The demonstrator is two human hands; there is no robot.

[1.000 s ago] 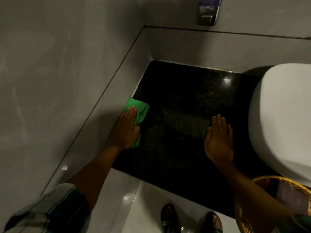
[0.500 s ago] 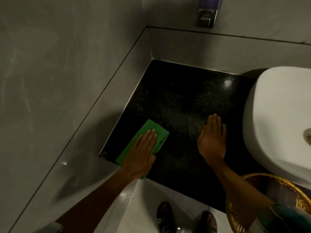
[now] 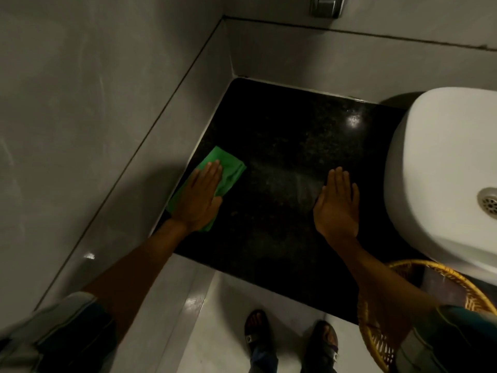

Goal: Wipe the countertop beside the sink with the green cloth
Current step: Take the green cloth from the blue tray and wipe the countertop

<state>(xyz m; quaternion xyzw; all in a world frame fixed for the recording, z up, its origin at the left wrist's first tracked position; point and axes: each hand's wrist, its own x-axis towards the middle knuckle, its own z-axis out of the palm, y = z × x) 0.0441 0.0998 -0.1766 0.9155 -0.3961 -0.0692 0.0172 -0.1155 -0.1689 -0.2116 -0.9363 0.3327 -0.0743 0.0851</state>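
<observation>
A dark speckled countertop (image 3: 279, 135) fills the corner between two grey walls. My left hand (image 3: 200, 196) presses flat on a folded green cloth (image 3: 228, 168) at the counter's left edge, right against the wall; the cloth's far end sticks out beyond my fingertips. My right hand (image 3: 337, 204) lies palm down, fingers together, on the bare counter just left of the white sink (image 3: 441, 168). A faint damp smear shows on the stone between the two hands.
A woven wicker basket (image 3: 376, 343) stands at the counter's front right, under my right forearm. A metal dispenser (image 3: 326, 6) hangs on the back wall. My sandalled feet (image 3: 290, 343) are on the pale floor below the counter's front edge.
My left hand drew the cloth back along the left wall toward the front edge, then pushed it forward again. My right hand stayed flat in about the same spot.
</observation>
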